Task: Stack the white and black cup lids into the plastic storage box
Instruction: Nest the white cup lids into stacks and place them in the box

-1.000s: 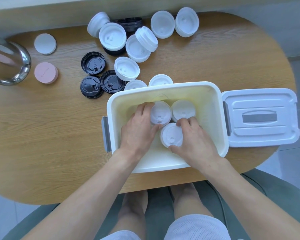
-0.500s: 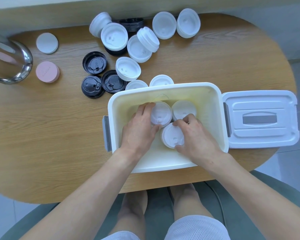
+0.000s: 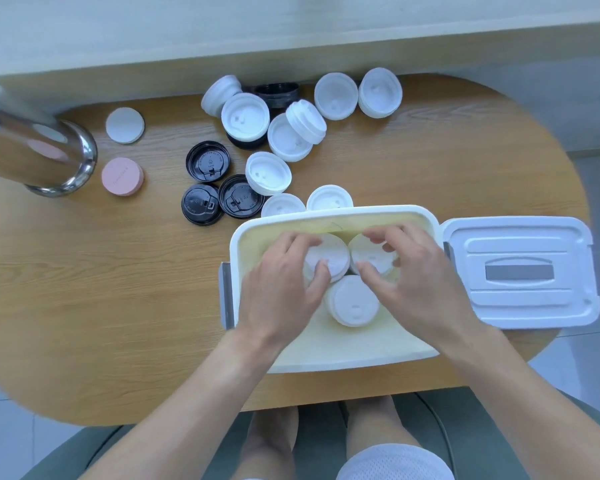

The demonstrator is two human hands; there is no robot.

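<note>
The white plastic storage box [image 3: 329, 358] stands open on the wooden table, with three white lid stacks inside. My left hand [image 3: 281, 289] grips the far left stack [image 3: 333, 256] between thumb and fingers. My right hand [image 3: 416, 271] grips the far right stack [image 3: 371, 258], fingers curled over its top and thumb at its near side. A third white stack [image 3: 352, 303] sits free in front of them. Loose white lids [image 3: 267, 173] and black lids [image 3: 207, 162] lie on the table beyond the box.
The box's white cover [image 3: 520, 271] lies open to the right of the box. At the far left stand a shiny metal cylinder [image 3: 39, 150], a pink disc [image 3: 122, 176] and a white disc [image 3: 124, 125]. A wall ledge runs behind the table.
My right hand has left the near lid stack and moved up onto the far right stack. My left hand stays on the far left stack. The view has shifted slightly.
</note>
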